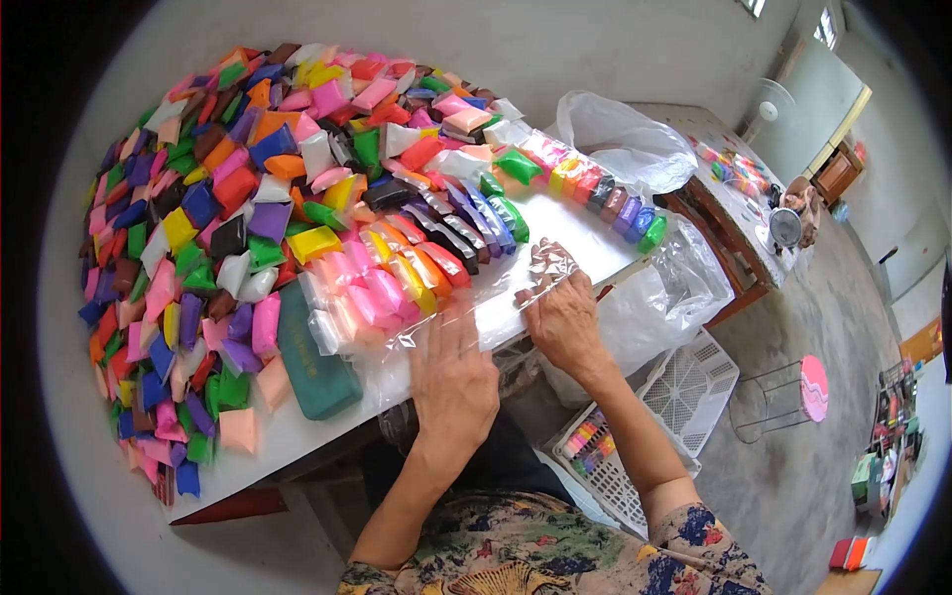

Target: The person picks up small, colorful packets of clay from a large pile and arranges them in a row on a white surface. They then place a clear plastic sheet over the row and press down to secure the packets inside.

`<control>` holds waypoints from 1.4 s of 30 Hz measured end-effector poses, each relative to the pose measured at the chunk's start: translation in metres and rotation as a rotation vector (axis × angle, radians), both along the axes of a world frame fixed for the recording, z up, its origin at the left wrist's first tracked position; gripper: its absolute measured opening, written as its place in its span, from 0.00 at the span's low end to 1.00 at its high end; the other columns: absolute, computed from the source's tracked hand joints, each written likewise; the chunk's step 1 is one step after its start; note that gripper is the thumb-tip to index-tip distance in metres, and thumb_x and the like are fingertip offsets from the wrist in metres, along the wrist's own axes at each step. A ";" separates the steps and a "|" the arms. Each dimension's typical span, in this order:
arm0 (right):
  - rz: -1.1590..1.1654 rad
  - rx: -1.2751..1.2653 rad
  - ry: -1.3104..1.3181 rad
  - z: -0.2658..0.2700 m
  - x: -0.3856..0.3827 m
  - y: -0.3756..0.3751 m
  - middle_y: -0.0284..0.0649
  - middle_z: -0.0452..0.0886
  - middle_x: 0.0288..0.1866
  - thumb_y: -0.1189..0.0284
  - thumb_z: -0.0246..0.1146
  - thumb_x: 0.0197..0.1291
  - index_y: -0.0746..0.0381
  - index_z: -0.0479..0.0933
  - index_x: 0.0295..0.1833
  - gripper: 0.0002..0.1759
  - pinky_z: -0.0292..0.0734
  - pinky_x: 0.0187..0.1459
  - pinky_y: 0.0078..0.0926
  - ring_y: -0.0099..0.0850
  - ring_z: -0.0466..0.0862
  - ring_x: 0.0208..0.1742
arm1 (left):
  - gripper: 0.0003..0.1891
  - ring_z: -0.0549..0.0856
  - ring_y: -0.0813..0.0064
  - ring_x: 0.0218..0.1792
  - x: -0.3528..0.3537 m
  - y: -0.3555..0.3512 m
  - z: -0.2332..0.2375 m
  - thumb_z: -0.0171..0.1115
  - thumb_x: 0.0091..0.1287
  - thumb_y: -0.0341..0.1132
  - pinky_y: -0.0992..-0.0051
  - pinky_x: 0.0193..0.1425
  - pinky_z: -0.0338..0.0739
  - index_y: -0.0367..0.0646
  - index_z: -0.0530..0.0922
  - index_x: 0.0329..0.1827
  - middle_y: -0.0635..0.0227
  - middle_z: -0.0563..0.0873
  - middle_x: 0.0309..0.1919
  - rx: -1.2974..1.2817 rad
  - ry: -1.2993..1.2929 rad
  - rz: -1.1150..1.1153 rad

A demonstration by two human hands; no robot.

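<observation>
A clear plastic bag [397, 342] lies on the white table [555, 223], holding rows of small coloured packets [387, 288], among them white, pink, yellow, orange, black and blue ones. My left hand [456, 382] rests at the bag's near edge, fingers stretched out flat against the film. Farther right, my right hand [563, 312] has its fingers bent and closed on the film, which gleams across the fingertips. Left of the bag sits a dark green box [315, 362]. Another clear bag with a row of coloured packets [615, 203] lies beyond my right hand.
A large heap of loose coloured packets [238, 218] covers the table's left and back. Crumpled clear plastic [684, 283] hangs off the right edge. Below are white plastic baskets [694, 372], one with packets, and a pink-topped stool [813, 389]. A second table [684, 129] stands behind.
</observation>
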State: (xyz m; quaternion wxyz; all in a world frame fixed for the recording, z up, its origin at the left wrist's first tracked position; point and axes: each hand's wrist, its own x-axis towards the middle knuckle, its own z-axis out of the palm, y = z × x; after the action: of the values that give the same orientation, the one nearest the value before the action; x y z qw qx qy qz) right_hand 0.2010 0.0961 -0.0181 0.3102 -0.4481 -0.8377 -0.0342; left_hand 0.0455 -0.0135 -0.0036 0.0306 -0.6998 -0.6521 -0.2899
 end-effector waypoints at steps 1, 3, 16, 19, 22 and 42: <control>-0.006 0.009 -0.020 -0.001 0.000 0.000 0.61 0.71 0.71 0.62 0.59 0.69 0.76 0.70 0.68 0.32 0.58 0.76 0.44 0.51 0.67 0.76 | 0.31 0.67 0.49 0.74 0.001 -0.005 0.001 0.59 0.68 0.36 0.44 0.79 0.54 0.30 0.67 0.73 0.47 0.70 0.72 -0.035 0.024 0.070; -0.008 0.024 -0.060 -0.002 0.001 0.003 0.60 0.72 0.71 0.61 0.58 0.69 0.75 0.71 0.67 0.31 0.57 0.76 0.44 0.51 0.67 0.76 | 0.32 0.67 0.50 0.74 -0.001 -0.012 -0.003 0.60 0.69 0.38 0.42 0.79 0.53 0.30 0.67 0.73 0.47 0.70 0.72 -0.041 0.059 0.149; -0.078 -0.003 -0.100 0.002 0.006 -0.002 0.56 0.76 0.68 0.61 0.56 0.72 0.73 0.73 0.68 0.29 0.57 0.76 0.45 0.48 0.66 0.78 | 0.45 0.61 0.37 0.75 -0.006 -0.029 -0.017 0.62 0.69 0.53 0.48 0.79 0.56 0.21 0.59 0.74 0.34 0.61 0.73 0.112 0.034 0.363; -0.072 0.004 -0.119 0.002 0.008 -0.003 0.56 0.74 0.70 0.61 0.56 0.72 0.72 0.73 0.68 0.29 0.57 0.76 0.46 0.48 0.66 0.78 | 0.47 0.60 0.36 0.75 -0.002 -0.031 -0.017 0.62 0.69 0.55 0.48 0.79 0.56 0.20 0.58 0.75 0.32 0.60 0.74 0.068 0.061 0.387; -0.059 0.010 -0.123 0.000 0.008 -0.002 0.56 0.74 0.70 0.61 0.56 0.72 0.72 0.72 0.68 0.29 0.57 0.76 0.46 0.48 0.66 0.78 | 0.47 0.61 0.35 0.75 -0.003 -0.029 -0.017 0.62 0.69 0.56 0.48 0.78 0.56 0.20 0.58 0.75 0.32 0.60 0.73 0.032 0.062 0.400; 0.054 -0.018 -0.058 0.003 0.003 -0.006 0.55 0.74 0.69 0.63 0.58 0.70 0.69 0.76 0.62 0.23 0.60 0.74 0.48 0.51 0.70 0.73 | 0.28 0.68 0.45 0.73 0.015 0.024 -0.009 0.58 0.72 0.42 0.51 0.81 0.56 0.27 0.72 0.67 0.41 0.70 0.71 0.037 0.057 -0.054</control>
State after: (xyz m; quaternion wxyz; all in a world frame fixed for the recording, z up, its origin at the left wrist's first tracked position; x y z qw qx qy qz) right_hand 0.2039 0.0897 -0.0153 0.2826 -0.4269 -0.8584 -0.0314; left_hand 0.0606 0.0106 -0.0130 0.0545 -0.7245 -0.6263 -0.2826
